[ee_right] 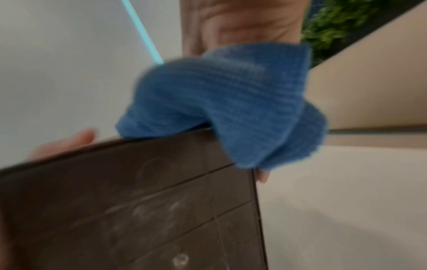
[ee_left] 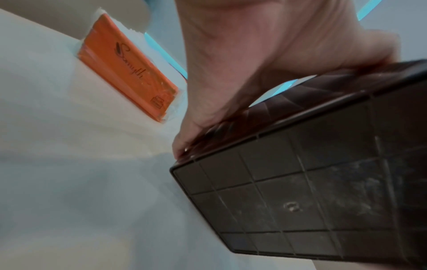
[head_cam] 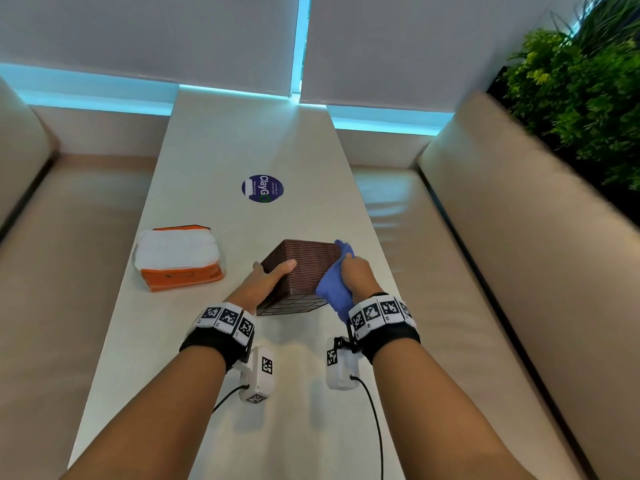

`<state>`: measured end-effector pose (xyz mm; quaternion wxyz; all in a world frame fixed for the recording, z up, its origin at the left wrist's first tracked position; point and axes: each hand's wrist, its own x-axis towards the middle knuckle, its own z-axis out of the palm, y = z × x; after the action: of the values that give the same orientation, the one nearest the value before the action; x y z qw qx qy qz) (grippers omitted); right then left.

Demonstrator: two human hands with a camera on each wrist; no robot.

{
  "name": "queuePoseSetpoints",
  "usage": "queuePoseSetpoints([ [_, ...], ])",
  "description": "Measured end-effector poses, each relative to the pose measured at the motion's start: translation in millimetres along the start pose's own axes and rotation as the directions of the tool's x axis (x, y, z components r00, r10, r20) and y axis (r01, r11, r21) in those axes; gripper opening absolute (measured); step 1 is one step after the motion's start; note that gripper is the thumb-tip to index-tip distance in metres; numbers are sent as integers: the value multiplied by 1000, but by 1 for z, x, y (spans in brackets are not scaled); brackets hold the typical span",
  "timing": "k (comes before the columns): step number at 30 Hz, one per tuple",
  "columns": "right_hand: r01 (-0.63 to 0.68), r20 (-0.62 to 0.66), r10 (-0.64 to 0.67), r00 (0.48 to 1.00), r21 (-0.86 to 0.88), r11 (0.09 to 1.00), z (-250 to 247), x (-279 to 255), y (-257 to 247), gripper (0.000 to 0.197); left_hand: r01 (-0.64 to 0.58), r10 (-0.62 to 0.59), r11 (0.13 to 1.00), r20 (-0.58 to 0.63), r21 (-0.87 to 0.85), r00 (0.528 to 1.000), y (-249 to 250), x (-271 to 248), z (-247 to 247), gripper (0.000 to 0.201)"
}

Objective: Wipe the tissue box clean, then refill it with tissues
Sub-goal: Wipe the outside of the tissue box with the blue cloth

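Note:
A dark brown woven tissue box [head_cam: 304, 268] is held tilted above the table, its gridded underside [ee_left: 312, 191] turned toward me. My left hand [head_cam: 266, 278] grips its left side, thumb over the top edge. My right hand [head_cam: 356, 271] holds a blue cloth [head_cam: 334, 291] bunched against the box's right side. The right wrist view shows the cloth [ee_right: 226, 109] draped over the box's edge [ee_right: 161, 182]. An orange pack of white tissues [head_cam: 180, 258] lies on the table to the left, its orange side [ee_left: 124, 67] also in the left wrist view.
The long pale table [head_cam: 242, 150] runs away from me, with a round blue sticker [head_cam: 262, 188] beyond the box. Beige benches [head_cam: 485, 237] flank both sides. A green plant wall [head_cam: 581, 81] stands at the far right.

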<state>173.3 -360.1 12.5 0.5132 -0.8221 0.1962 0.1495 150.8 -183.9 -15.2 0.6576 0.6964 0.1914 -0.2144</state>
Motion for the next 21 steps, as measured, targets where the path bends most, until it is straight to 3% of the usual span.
queuePoseSetpoints([
  [2, -99, 86, 90, 992, 103, 990, -5, -3, 6, 43, -37, 36, 998, 17, 41, 999, -5, -1, -2, 131],
  [4, -116, 117, 87, 989, 275, 954, -7, -9, 12, 46, -65, 64, 996, 16, 64, 998, -9, -1, -4, 124],
  [7, -77, 157, 35, 987, 265, 961, -6, -12, 23, 63, -85, 94, 985, -51, 153, 994, -14, 6, -6, 116],
  [11, -35, 198, -30, 980, 317, 948, -14, -15, 34, 44, -87, 116, 966, -106, 242, 988, -20, 15, -13, 143],
  [13, -59, 210, -24, 977, 382, 922, -17, -12, 40, 49, -129, 152, 968, -95, 213, 984, -18, 12, -15, 124],
  [16, -93, 246, -31, 969, 475, 875, -23, -7, 49, 76, -200, 209, 976, -102, 90, 973, -18, 6, -17, 65],
  [18, -134, 281, -36, 959, 562, 816, -28, -3, 53, 87, -280, 280, 960, -91, 10, 956, -18, 1, -21, 49],
  [21, -154, 303, -70, 950, 653, 741, -28, -3, 51, 48, -371, 366, 921, -65, -116, 928, -12, -8, -23, 61],
])
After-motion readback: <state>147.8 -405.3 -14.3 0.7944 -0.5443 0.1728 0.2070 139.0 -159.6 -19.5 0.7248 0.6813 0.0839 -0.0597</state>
